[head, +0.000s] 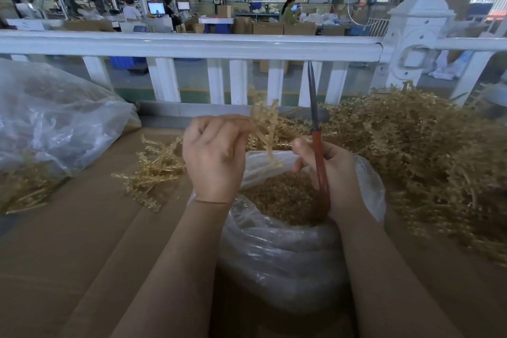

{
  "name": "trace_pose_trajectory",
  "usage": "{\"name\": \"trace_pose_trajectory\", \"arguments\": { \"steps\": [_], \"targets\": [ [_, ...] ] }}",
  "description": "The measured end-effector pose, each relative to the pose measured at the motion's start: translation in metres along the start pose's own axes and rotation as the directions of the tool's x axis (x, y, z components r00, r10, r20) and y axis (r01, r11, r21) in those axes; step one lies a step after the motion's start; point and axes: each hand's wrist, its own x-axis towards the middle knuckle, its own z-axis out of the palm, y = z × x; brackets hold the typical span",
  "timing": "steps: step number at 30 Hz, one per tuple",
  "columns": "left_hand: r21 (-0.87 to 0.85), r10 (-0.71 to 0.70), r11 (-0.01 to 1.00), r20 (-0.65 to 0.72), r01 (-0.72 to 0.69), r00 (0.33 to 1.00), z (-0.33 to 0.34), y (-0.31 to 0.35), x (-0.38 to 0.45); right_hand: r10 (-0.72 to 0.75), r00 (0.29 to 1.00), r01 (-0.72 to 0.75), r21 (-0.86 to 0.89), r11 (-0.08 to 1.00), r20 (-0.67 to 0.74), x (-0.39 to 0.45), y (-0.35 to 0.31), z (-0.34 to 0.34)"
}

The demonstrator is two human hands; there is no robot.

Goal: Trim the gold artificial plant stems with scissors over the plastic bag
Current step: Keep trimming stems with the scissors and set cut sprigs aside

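My left hand (215, 155) pinches a gold plant sprig (264, 125) by its stems, with the branches pointing up and the stem ends hanging over the open plastic bag (285, 252). My right hand (333, 177) grips red-handled scissors (318, 145), blades together and pointing up toward the railing. The bag between my forearms holds gold trimmings (285, 197).
A big heap of gold stems (417, 151) covers the cardboard on the right. A smaller bunch of stems (151, 170) lies left of my left hand. A large clear bag (55, 118) sits far left. A white railing (192, 45) runs across behind the work surface.
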Motion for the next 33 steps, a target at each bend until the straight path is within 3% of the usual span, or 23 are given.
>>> {"name": "trace_pose_trajectory", "arguments": {
  "steps": [6,10,17,22,26,28,30,33],
  "targets": [
    [-0.055,0.165,0.986,0.121,-0.159,0.979,0.006,0.002,-0.005,-0.015,0.999,0.011,0.087,0.996,0.038,-0.005,-0.013,0.002],
    [-0.04,0.212,0.977,0.182,-0.208,0.96,0.009,0.003,-0.01,-0.002,0.998,0.003,-0.016,1.0,0.066,-0.007,-0.014,0.002],
    [-0.032,0.236,0.972,0.183,-0.234,0.954,0.01,0.004,-0.01,0.041,0.997,-0.047,0.091,0.995,0.065,-0.002,-0.008,0.0],
    [-0.083,0.265,0.963,0.16,-0.255,0.951,0.011,0.008,-0.01,-0.014,0.999,0.007,0.121,0.993,0.052,-0.001,-0.004,-0.001],
    [-0.131,0.271,0.959,0.162,-0.252,0.949,0.014,0.009,-0.012,0.049,0.999,-0.051,0.114,0.992,0.024,0.002,-0.003,0.0],
    [-0.153,0.196,0.974,0.181,-0.17,0.964,0.014,0.012,-0.013,0.079,0.997,-0.078,0.134,0.988,-0.001,0.004,-0.002,0.0],
    [-0.223,0.037,0.975,0.255,0.022,0.966,0.013,0.016,-0.013,0.069,0.997,-0.066,0.136,0.989,-0.02,0.004,-0.001,0.001],
    [-0.353,-0.243,0.839,0.436,0.413,0.867,0.009,0.019,-0.012,0.041,0.998,-0.036,0.131,0.991,-0.038,0.005,-0.002,0.0]
  ]
}}
